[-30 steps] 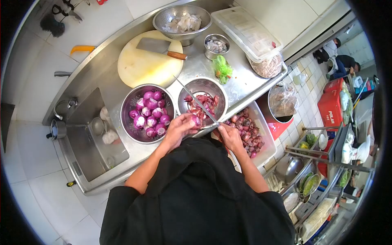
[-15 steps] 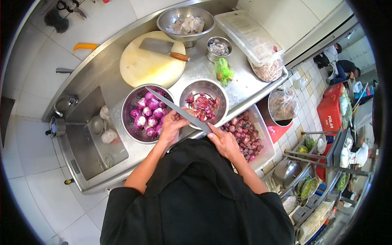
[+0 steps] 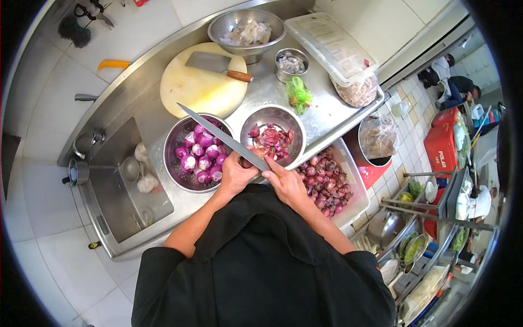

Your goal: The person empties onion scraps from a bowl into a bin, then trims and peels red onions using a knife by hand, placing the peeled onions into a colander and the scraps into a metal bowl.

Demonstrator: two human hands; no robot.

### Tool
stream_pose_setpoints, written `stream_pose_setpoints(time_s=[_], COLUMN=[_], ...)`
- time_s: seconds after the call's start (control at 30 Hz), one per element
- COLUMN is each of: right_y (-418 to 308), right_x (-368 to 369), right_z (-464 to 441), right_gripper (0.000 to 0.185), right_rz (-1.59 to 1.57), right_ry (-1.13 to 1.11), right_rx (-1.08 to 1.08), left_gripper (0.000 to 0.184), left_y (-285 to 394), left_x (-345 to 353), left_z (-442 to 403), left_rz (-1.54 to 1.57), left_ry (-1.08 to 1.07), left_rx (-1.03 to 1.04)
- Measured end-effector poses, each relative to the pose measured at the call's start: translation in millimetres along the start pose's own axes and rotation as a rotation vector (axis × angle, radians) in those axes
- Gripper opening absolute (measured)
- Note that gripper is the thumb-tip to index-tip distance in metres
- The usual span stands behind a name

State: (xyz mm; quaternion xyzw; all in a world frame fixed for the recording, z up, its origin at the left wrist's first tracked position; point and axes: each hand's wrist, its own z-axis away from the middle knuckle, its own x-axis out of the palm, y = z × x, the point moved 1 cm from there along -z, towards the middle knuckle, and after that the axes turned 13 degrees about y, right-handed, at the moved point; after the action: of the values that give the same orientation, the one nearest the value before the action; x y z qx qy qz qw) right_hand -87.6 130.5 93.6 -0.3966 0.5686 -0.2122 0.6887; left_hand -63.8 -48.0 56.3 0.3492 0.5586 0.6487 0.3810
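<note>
My right hand (image 3: 285, 184) is closed round the handle of a long knife (image 3: 223, 137), whose blade points up and left over the steel bowl (image 3: 169, 163) of peeled purple onions (image 3: 202, 150). My left hand (image 3: 237, 173) is closed on a red onion, mostly hidden under the blade. Just beyond my hands stands a perforated bowl (image 3: 299, 126) with red onion skins (image 3: 272, 143) in it. Below it to the right, a white tub (image 3: 357, 201) holds many small unpeeled red onions (image 3: 328, 185).
A cleaver (image 3: 208, 61) lies on the round cutting board (image 3: 182, 90). Behind are a colander (image 3: 215, 27) of pale pieces, a small steel bowl (image 3: 279, 71), green netting (image 3: 298, 95) and a lidded plastic box (image 3: 332, 43). A sink (image 3: 125, 201) is at left; people are at far right.
The knife has swung from pointing at the cutting board to lying across the onion bowl's edge. My right hand has moved left, close against my left hand.
</note>
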Motion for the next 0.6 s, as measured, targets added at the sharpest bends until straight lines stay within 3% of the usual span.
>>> stream_pose_setpoints(time_s=[0.1,0.2,0.23,0.27,0.37,0.43,0.53,0.6], right_y=[-2.0,7.0,11.9,13.8,6.7,11.6,11.0,14.7], right_x=[7.0,23.8,27.8,34.4,21.6,13.6,0.0,-9.0], right_z=[-10.3,-20.4,-21.2,-20.9,-27.9,-28.5,-35.5,-36.0], right_gripper=[0.059,0.056,0.055,0.052,0.059,0.062,0.067,0.068], right_rz=[-0.149,-0.372,-0.435,-0.458,-0.521,-0.638,-0.829,-0.910], right_ry=[0.027,0.038,0.050,0.163,0.036,-0.004,-0.082,-0.146], right_rx=[0.035,0.100,0.134,0.135,0.400,0.551,0.730,0.773], left_gripper=[0.046,0.042,0.044,0.046,0.049,0.051,0.064,0.063], left_y=[0.0,1.8,12.0,14.2,17.8,6.9,-6.4,-9.4], left_x=[3.4,5.6,11.9,14.6,16.5,11.8,3.9,6.1], left_z=[1.4,-0.8,1.8,1.9,-1.9,-5.4,-14.2,-18.3], left_rz=[-0.083,-0.332,-0.349,-0.368,-0.397,-0.381,0.163,0.422], left_ry=[-0.065,0.034,0.077,0.076,0.072,0.024,-0.198,-0.264], left_rx=[0.035,0.125,0.317,0.364,0.524,0.481,-0.082,-0.217])
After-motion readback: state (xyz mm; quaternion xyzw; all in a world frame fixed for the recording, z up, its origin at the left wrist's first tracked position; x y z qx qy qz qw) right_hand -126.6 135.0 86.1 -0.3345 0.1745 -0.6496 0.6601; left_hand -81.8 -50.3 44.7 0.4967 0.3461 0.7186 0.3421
